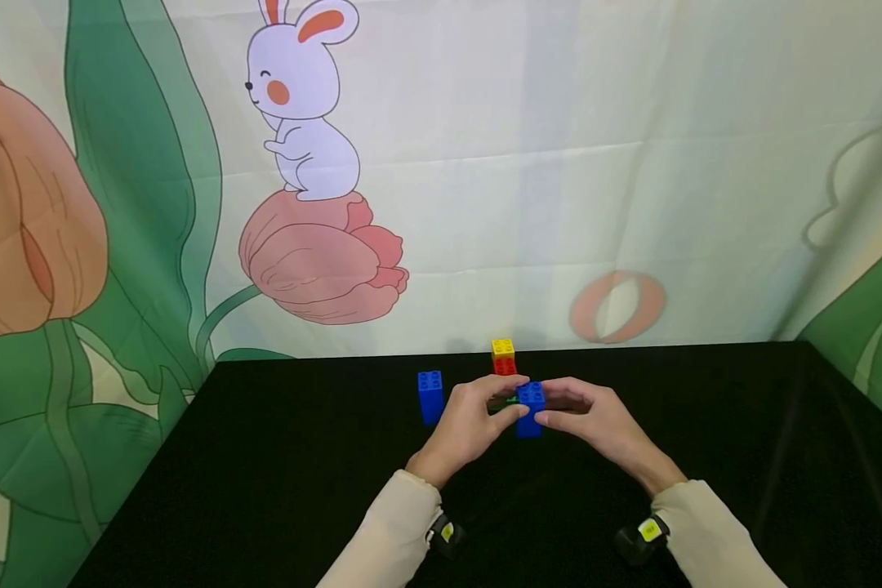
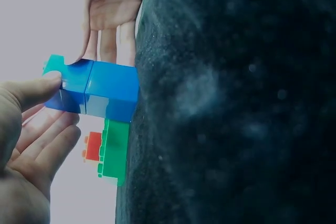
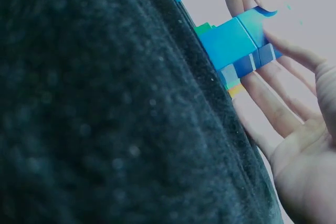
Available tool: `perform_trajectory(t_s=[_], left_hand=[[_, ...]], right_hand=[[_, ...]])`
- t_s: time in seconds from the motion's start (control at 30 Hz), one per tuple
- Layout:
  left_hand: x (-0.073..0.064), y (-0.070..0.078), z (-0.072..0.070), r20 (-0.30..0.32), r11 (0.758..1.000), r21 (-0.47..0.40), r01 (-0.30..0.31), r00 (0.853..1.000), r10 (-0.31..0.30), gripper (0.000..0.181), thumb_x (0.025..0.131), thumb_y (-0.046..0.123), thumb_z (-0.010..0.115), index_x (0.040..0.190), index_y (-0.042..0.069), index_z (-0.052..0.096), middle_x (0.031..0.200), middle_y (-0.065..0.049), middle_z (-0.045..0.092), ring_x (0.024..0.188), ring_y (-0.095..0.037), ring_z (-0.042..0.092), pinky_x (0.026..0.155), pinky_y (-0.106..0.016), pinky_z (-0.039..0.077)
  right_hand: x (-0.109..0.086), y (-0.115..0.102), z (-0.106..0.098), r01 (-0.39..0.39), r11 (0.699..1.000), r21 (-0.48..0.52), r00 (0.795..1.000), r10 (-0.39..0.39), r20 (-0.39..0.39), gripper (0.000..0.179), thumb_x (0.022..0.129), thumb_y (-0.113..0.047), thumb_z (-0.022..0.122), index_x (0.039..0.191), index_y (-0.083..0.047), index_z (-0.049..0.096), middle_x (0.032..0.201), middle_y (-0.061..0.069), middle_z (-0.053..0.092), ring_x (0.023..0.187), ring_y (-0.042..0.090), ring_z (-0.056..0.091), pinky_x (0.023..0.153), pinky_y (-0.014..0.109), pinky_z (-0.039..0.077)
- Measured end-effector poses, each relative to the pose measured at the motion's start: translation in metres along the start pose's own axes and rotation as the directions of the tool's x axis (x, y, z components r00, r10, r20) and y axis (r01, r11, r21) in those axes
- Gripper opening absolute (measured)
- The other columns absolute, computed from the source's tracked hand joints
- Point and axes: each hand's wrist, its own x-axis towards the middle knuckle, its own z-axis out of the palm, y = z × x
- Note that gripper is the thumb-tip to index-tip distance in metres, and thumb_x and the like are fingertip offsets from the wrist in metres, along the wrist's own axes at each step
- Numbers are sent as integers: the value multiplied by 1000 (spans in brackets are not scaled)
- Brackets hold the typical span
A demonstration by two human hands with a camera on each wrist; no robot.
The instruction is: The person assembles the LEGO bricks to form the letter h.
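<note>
Two blue toy building blocks (image 1: 530, 423) stand one on the other, upright on the black table, between my hands. My left hand (image 1: 469, 418) pinches the upper block from the left, its thumb on the near face. From the right, my right hand (image 1: 608, 422) holds the same block, thumb in front and fingers behind. In the left wrist view the seam between the upper block and the lower block (image 2: 113, 90) shows. A green block (image 2: 115, 150) lies low beside the blue stack, with a red block (image 2: 93, 146) showing beyond it. My left hand partly hides these in the head view.
Another upright blue block stack (image 1: 430, 398) stands to the left of my left hand. Behind my hands, a yellow block (image 1: 503, 348) sits above a red one (image 1: 505, 366). A printed curtain (image 1: 470, 204) hangs at the back edge of the black table (image 1: 301, 457).
</note>
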Motion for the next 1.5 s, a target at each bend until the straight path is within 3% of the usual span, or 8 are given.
perform_trajectory(t_s=[0.67, 0.83, 1.07, 1.27, 1.5], left_hand=[[0, 9, -7, -30, 1000, -20, 5, 1000, -5, 43, 100, 14, 77, 142, 8, 67, 140, -7, 69, 127, -20, 66, 105, -32, 54], [-3, 14, -14, -59, 1000, 4, -26, 998, 26, 41, 101, 13, 76, 140, 7, 68, 138, -7, 69, 126, -18, 66, 103, -28, 53], [-4, 23, -25, -89, 997, 12, -72, 993, 73, 41, 100, 11, 76, 140, 5, 67, 137, -9, 70, 123, -24, 69, 102, -29, 55], [-6, 26, -34, -109, 996, 37, -80, 991, 84, 42, 99, 11, 78, 139, 4, 69, 137, -9, 70, 120, -22, 70, 102, -31, 55], [-12, 22, -49, -156, 992, 94, -80, 983, 94, 40, 98, 12, 79, 137, 3, 70, 136, -11, 70, 122, -27, 69, 103, -34, 55]], right_hand=[[1, -6, 1, 11, 1000, -26, 999, -12, -45, 51, 97, -33, 79, 140, -11, 64, 136, 11, 67, 127, 32, 62, 108, 55, 50], [1, -6, 3, 11, 999, -31, 999, -12, -48, 52, 96, -34, 79, 141, -12, 63, 136, 11, 68, 127, 32, 62, 108, 55, 50], [-1, -9, 3, 8, 999, -32, 999, -9, -51, 52, 97, -35, 78, 142, -13, 63, 135, 10, 69, 127, 32, 62, 107, 56, 49], [-2, -9, 1, 1, 999, -39, 998, -4, -62, 53, 97, -36, 79, 142, -13, 63, 135, 10, 68, 126, 32, 63, 106, 54, 51], [-4, -9, -6, -10, 998, -64, 996, 4, -93, 55, 96, -39, 79, 142, -14, 63, 136, 9, 68, 125, 31, 62, 104, 51, 52]])
